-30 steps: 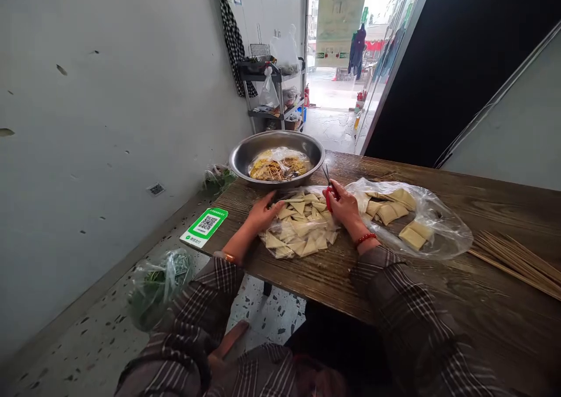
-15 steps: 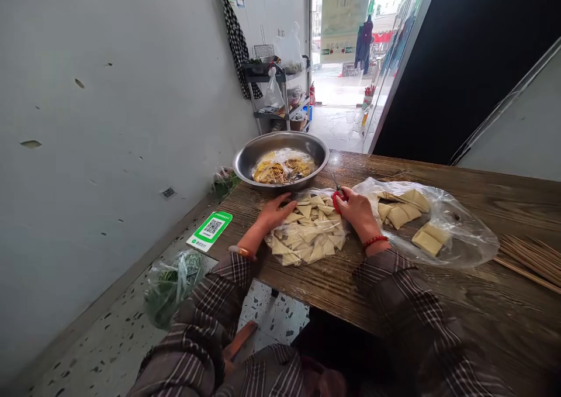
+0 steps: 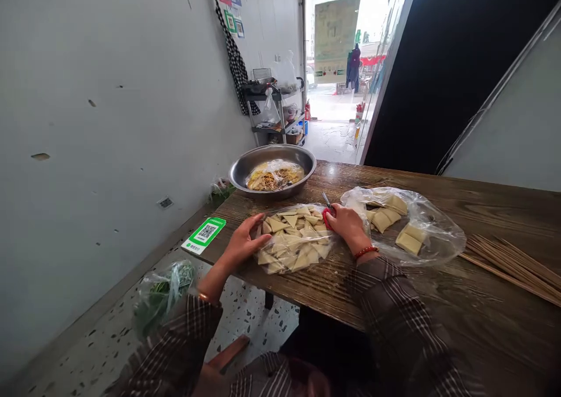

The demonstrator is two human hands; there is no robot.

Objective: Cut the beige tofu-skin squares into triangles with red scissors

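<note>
A green-and-white card (image 3: pixel 204 235) lay at the table's left corner, printed with a black QR code and small lettering too blurred to read surely. More code sheets (image 3: pixel 234 24), green and blue with red and purple ones above, were stuck to the far wall, and a pale banner (image 3: pixel 335 40) in the doorway carried small green labels, not clearly legible. The table (image 3: pixel 504 207) was dark brown wood with a marked grain; beneath it ran a speckled floor (image 3: pixel 263 321), and to the left rose a white wall (image 3: pixel 87 180) with chips and holes. A shelved cart (image 3: pixel 284 96) stood near the bright doorway. On the table's near left part, just in front of a steel basin (image 3: pixel 272 196), sat a clear plastic bag (image 3: pixel 293 256) full of pale yellow, flat pieces (image 3: pixel 302 227), mostly triangular, heaped at many angles. The left hand (image 3: pixel 245 240) was spread against the bag's left edge, thumb apart from the fingers. The right hand (image 3: pixel 348 226) was closed around red-handled scissors (image 3: pixel 325 218) at the bag's right side, blades pointing away. Beyond that hand, folded squares (image 3: pixel 411 238) lay on a second plastic bag (image 3: pixel 447 242), near thin wooden sticks (image 3: pixel 517 262).
</note>
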